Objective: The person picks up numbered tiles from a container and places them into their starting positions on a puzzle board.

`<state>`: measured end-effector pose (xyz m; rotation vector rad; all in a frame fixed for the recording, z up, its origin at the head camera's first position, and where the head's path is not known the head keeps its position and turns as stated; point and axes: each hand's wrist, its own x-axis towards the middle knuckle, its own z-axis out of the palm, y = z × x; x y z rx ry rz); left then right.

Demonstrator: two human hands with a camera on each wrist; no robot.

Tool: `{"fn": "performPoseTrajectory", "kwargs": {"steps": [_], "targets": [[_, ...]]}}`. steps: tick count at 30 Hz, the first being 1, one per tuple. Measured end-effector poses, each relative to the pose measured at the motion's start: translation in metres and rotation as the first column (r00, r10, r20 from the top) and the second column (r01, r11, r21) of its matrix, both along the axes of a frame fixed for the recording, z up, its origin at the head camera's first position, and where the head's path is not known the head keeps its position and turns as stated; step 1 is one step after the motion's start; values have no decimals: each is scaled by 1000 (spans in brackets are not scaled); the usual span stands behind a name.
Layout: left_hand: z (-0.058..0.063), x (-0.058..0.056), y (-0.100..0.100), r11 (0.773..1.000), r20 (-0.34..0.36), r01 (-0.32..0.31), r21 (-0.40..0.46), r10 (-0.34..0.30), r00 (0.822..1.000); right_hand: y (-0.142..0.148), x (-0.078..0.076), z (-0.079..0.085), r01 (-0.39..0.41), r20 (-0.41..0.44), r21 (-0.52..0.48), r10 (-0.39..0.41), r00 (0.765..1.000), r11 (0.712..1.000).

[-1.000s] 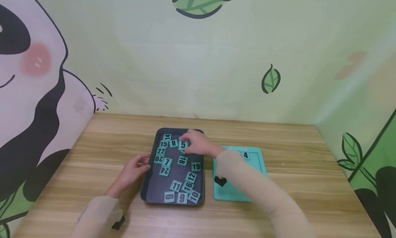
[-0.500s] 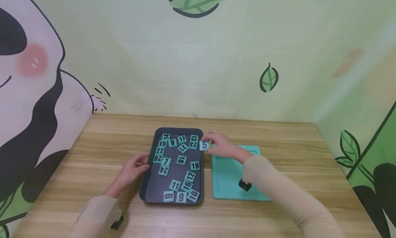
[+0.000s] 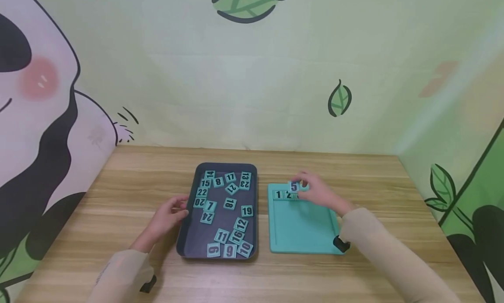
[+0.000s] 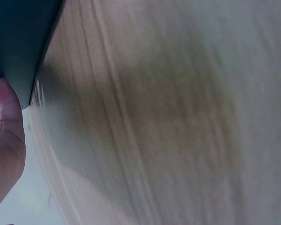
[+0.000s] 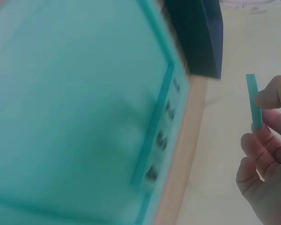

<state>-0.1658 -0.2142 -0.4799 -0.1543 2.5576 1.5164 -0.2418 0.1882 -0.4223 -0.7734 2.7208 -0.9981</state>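
Observation:
In the head view my right hand (image 3: 318, 191) pinches a small teal number tile (image 3: 293, 187) marked 5 between thumb and fingers. The tile is above the top row of a teal square board (image 3: 303, 228). Tiles 1 to 4 lie along that row in the right wrist view, where the held tile (image 5: 254, 101) shows edge-on beside the thumb. On the left, my left hand (image 3: 167, 217) rests against the left side of a dark tray (image 3: 193, 244). The left wrist view shows the thumb (image 4: 8, 103) touching the tray's outer wall (image 4: 23, 61).
Several loose number tiles lie scattered in the tray, among them a tile marked 18 (image 3: 230, 203) and a tile marked 19 (image 3: 246, 211). Tray and board stand side by side on a wooden table (image 3: 370, 184), with a narrow gap between them. A printed wall (image 3: 177, 97) rises behind.
My right hand has lifted tile 5 from the tray's upper part and carried it right, over the board. The left hand has stayed at the tray's side.

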Motion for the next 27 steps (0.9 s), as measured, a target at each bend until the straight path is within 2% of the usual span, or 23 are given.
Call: {"fn": "performPoseTrajectory", "kwargs": {"steps": [8,15,27], "targets": [[0,0,-1,1000,-9,-4,3,4,1000,38,-3,-15,89,14,-9,-89,996,996],[2,1,-1,1000,-1,-5,10,5,1000,62,-4,-30,187,65,32,-188,980,982],[2,1,1,1000,-6,4,5,-4,1000,76,-6,-57,206,46,118,-213,976,971]]}}
